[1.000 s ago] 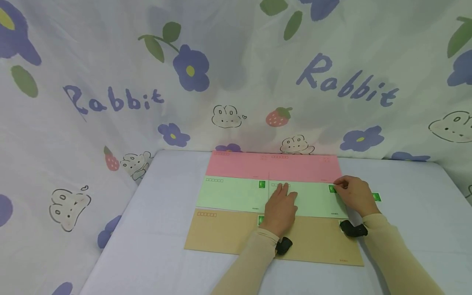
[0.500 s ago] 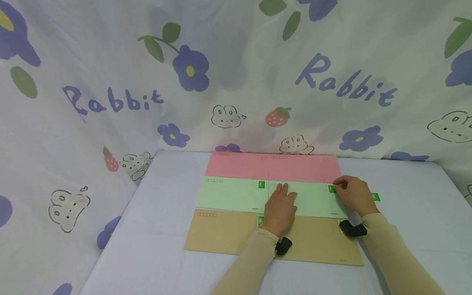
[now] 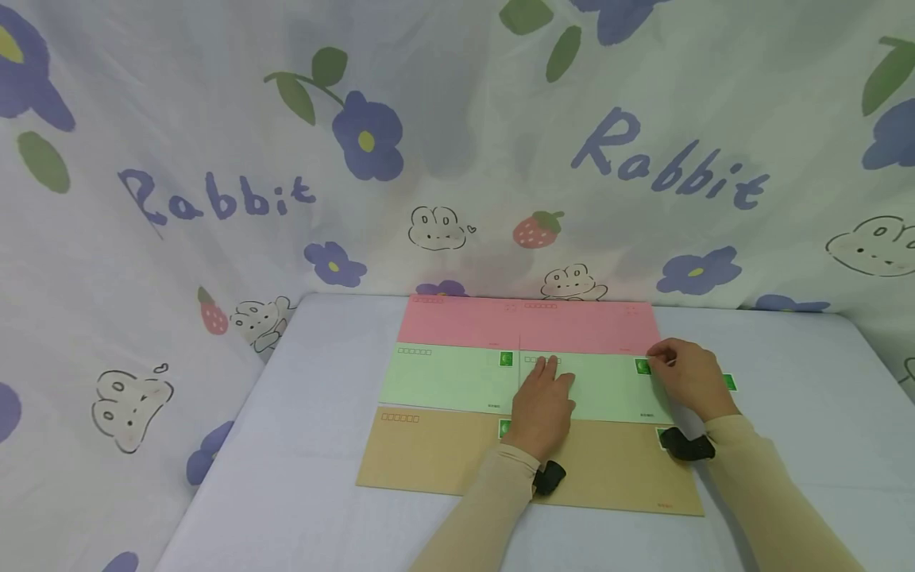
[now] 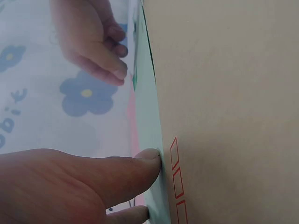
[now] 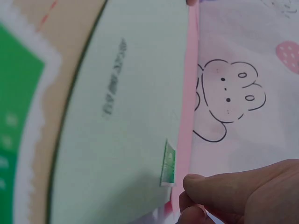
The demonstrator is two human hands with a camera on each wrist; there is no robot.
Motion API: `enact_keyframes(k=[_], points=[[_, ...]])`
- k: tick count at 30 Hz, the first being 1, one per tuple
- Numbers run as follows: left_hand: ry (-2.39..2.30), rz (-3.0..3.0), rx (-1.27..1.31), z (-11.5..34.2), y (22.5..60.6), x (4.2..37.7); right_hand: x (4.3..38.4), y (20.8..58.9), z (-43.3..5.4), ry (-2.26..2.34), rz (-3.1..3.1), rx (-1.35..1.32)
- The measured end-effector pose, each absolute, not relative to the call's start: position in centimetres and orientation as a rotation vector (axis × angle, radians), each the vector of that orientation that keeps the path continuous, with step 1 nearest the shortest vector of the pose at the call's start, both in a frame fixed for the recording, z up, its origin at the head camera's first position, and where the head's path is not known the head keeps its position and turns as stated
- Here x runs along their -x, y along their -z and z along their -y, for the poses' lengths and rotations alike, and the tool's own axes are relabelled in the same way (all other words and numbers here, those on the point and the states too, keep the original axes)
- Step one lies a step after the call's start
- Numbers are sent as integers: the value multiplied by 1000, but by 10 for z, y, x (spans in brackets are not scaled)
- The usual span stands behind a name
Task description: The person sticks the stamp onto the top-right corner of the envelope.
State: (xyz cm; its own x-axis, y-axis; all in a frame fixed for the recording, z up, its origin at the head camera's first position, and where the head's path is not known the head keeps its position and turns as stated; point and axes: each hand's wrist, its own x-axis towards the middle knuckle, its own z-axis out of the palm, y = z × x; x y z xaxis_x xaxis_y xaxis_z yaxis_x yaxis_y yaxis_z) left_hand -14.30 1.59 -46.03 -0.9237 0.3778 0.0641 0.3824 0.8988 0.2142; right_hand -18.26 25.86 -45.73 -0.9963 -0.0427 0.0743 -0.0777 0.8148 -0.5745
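My left hand (image 3: 541,413) rests on the right-hand pale green envelope (image 3: 600,389), fingers straight and slightly spread. At that envelope's top right corner lies a green postage stamp (image 3: 642,366). Beside it is my right hand (image 3: 688,375), its fingers curled and the thumb close to the index finger. In the right wrist view the stamp (image 5: 168,163) lies on the envelope, with a small gap to the thumb (image 5: 198,184); nothing shows between the fingertips. The left wrist view shows the right hand (image 4: 91,39) likewise apart from the envelope.
Another green envelope (image 3: 450,381) bears a stamp (image 3: 506,359). Pink envelopes (image 3: 457,322) lie behind, brown ones (image 3: 436,453) in front, partly under the left arm; stamps show on the brown ones. One more stamp (image 3: 729,382) lies right of the right hand on the white tablecloth (image 3: 808,413).
The right fingertips have shifted very slightly up and away from the stamp, which stays on the green envelope. The left hand has stayed where it was.
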Motion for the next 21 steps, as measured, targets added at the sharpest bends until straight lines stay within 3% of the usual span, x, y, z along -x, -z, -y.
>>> enact_keyframes(k=[21], points=[[397, 3077, 569, -18, 454, 144, 178, 437, -264, -928, 2877, -139]])
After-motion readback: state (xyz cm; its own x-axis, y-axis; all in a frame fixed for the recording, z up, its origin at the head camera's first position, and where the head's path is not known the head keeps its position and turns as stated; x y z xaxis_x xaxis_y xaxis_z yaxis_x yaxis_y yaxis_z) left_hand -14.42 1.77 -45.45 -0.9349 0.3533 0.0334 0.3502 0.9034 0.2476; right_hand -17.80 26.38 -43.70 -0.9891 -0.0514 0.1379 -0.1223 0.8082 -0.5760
